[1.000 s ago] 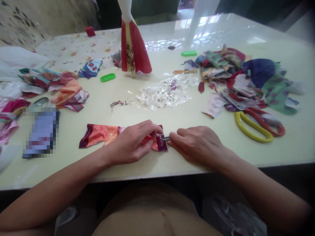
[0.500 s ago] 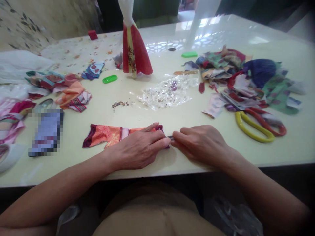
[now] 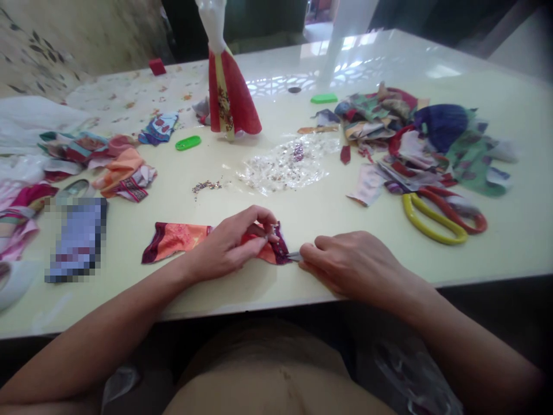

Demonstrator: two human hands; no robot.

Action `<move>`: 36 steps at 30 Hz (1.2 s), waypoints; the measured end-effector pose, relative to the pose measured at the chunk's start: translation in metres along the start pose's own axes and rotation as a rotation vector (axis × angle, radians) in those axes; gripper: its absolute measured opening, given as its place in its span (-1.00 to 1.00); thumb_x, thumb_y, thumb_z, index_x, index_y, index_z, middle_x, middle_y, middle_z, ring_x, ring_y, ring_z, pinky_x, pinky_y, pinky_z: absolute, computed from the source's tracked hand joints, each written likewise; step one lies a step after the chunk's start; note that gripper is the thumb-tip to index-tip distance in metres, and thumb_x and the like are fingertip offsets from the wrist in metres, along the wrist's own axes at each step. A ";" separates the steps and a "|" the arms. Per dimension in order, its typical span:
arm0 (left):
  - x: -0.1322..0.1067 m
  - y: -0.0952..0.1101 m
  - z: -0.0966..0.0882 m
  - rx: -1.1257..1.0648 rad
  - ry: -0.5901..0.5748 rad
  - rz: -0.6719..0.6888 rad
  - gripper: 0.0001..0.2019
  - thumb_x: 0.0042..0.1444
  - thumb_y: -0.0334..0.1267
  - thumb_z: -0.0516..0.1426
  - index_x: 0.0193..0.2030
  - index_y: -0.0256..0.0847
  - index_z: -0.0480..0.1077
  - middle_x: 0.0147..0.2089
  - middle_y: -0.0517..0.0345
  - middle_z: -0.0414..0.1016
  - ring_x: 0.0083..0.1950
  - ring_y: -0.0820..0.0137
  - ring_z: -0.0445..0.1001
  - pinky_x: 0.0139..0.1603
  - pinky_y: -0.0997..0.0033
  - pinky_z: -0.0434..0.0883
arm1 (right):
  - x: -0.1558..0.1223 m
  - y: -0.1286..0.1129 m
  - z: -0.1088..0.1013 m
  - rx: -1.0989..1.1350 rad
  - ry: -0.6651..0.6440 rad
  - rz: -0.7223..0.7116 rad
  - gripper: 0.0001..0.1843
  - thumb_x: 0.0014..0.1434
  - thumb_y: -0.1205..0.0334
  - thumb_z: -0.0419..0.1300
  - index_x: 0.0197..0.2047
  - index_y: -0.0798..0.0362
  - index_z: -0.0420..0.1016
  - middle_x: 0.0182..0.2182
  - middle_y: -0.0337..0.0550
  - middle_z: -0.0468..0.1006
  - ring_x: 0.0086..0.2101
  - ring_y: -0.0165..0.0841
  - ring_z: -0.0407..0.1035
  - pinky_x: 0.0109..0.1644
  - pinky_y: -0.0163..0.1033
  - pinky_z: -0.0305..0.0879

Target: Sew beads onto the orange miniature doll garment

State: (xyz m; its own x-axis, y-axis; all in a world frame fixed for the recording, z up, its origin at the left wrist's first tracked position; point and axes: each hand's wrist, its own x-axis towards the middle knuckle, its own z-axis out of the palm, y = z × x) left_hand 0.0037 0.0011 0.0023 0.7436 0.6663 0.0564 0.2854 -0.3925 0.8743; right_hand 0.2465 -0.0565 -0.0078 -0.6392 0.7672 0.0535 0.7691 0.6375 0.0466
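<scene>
Orange-and-maroon fabric strip (image 3: 177, 242) lies flat on the pale table (image 3: 242, 294) near its front edge, and on my feed the left hand (image 3: 227, 245) pinches its right end between thumb and fingers. The right hand (image 3: 349, 265) sits just beside it, not touching the left, its fingers closed on a small metal tool (image 3: 294, 256) whose tip meets the strip's maroon end. Logged farther off: a transparent plastic sheet (image 3: 285, 167) strewn with sequins, and yellow-and-red-handled scissors (image 3: 436, 219) to the right.

one head-worn view, facing forward and down, close over both hands (image 3: 228, 245) (image 3: 352, 268)
</scene>
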 end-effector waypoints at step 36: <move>-0.001 -0.008 -0.003 -0.778 0.378 -0.164 -0.77 0.05 -0.45 0.22 -0.13 -0.26 0.38 -0.20 0.13 0.50 -0.16 0.51 0.47 -0.06 0.48 0.42 | 0.012 0.013 -0.014 0.129 0.179 0.123 -0.62 0.33 -0.04 -0.04 -0.28 0.04 0.42 -0.49 -0.21 0.51 -0.52 -0.42 0.32 -0.44 -0.27 -0.13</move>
State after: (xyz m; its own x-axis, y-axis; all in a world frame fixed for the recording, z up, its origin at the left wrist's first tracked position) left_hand -0.0012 0.0051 -0.0038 0.4397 0.8959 -0.0635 -0.2246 0.1782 0.9580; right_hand 0.2492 -0.0399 0.0077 -0.5220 0.8221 0.2273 0.8275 0.5527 -0.0985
